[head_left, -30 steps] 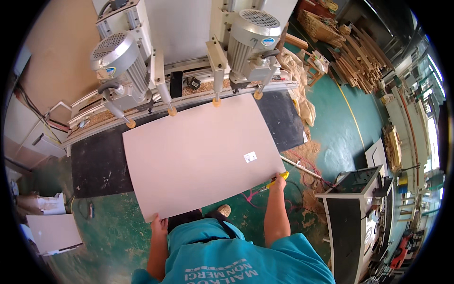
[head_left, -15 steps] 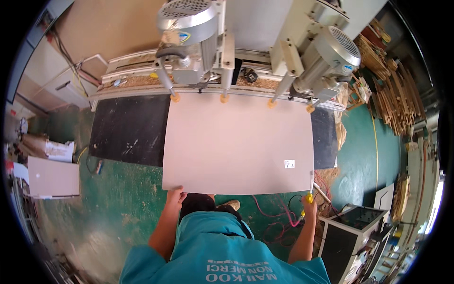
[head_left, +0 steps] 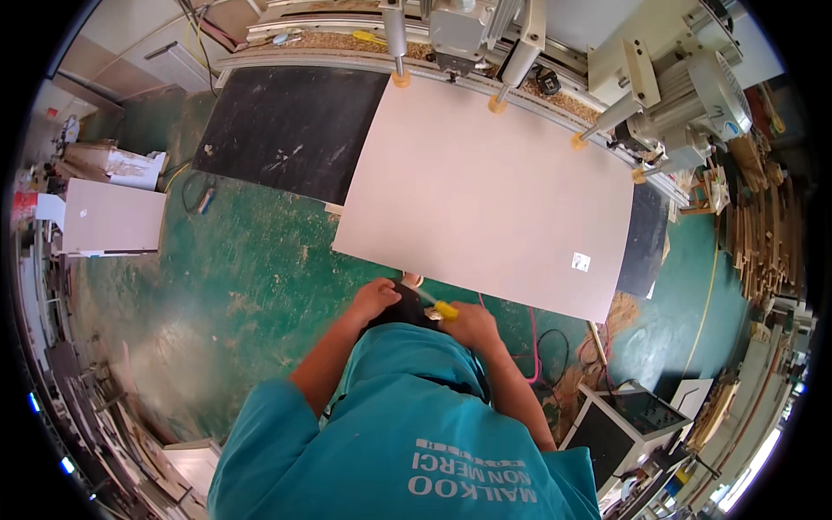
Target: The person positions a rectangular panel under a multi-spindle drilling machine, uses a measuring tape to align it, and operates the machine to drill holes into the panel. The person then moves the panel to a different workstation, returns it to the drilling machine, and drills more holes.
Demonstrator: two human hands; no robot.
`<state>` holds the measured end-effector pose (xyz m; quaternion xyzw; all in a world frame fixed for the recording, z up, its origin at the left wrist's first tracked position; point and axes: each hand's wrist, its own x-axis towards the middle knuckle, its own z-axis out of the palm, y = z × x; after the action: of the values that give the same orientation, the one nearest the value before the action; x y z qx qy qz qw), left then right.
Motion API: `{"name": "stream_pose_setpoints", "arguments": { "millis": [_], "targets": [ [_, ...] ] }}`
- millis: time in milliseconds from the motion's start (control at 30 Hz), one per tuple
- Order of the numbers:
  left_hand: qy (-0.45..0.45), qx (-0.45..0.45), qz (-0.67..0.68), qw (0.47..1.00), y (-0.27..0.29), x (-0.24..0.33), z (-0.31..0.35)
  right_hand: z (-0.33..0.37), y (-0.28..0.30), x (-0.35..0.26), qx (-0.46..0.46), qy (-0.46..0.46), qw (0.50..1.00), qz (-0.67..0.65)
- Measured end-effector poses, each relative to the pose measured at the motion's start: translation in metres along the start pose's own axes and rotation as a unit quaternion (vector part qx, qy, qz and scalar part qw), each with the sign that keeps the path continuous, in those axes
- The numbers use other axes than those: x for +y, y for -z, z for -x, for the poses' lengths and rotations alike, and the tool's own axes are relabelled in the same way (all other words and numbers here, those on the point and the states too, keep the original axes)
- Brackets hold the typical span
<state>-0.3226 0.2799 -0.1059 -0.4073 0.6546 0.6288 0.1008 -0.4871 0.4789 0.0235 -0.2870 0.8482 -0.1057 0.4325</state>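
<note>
A large pale panel (head_left: pixel 494 191) lies on the black machine bed (head_left: pixel 282 130), its near edge in front of my body, with a small white label (head_left: pixel 581 262) near its right end. My right hand (head_left: pixel 473 327) is closed round a yellow air blow gun (head_left: pixel 445 310). The gun's thin nozzle points left across my waist. Just left of it, my left hand (head_left: pixel 374 299) is off the panel, its fingers loosely curled, and nothing shows in them.
Machine heads with motors (head_left: pixel 719 95) and round tan pads (head_left: pixel 400 79) stand along the panel's far edge. A pink hose (head_left: pixel 534 347) trails on the green floor. A control cabinet (head_left: pixel 637 412) stands at lower right. Wood strips (head_left: pixel 767 221) are stacked far right, another panel (head_left: pixel 113 215) at left.
My left hand has let go of the panel's near left corner. My right hand has brought the air blow gun left, from the panel's right corner to my waist. The view has turned.
</note>
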Motion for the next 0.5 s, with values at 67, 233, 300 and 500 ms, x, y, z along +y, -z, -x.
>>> {"name": "stream_pose_setpoints", "arguments": {
  "millis": [67, 233, 300, 500],
  "targets": [
    [-0.002, -0.014, -0.112, 0.994, -0.011, -0.008, 0.012, 0.027, -0.008, -0.004, -0.005, 0.011, 1.000, -0.017],
    [-0.152, -0.176, -0.140, 0.963, -0.059, 0.041, 0.046, 0.059, -0.012, 0.038, 0.154, 0.024, 0.972, -0.174],
    [-0.344, -0.178, -0.044, 0.921, -0.105, 0.059, 0.053, 0.065, 0.014, 0.023, 0.246, 0.078, 0.950, -0.178],
    [-0.217, -0.069, 0.216, 0.950, -0.109, 0.202, 0.046, 0.062, 0.134, -0.017, 0.444, 0.208, 0.871, -0.027]
  ]
}}
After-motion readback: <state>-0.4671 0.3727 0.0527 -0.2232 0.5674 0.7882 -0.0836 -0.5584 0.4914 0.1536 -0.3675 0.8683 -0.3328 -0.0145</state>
